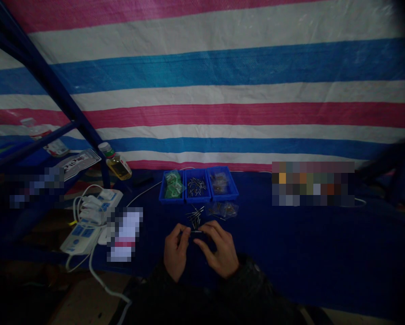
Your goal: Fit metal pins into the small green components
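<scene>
My left hand (pixel 176 252) is closed, thumb and forefinger pinching one end of a thin metal pin (pixel 196 231). My right hand (pixel 221 250) is at the pin's other end, with its thumb held apart from the fingers; whether a fingertip touches the pin is unclear. Just beyond both hands lies a loose pile of similar thin metal pins (pixel 196 217). Small clear plastic bags (pixel 227 210) with brownish contents lie to the pile's right.
Behind the pile stand three joined blue bins: green packets (pixel 173 185), loose metal pins (pixel 196 186) and clear bags (pixel 220 183). Power strips (pixel 83 237) with white plugs and cables, and a bottle (pixel 116 162), are at left. A blue metal frame post (pixel 53 90) slants there. A striped sheet (pixel 222 67) hangs behind.
</scene>
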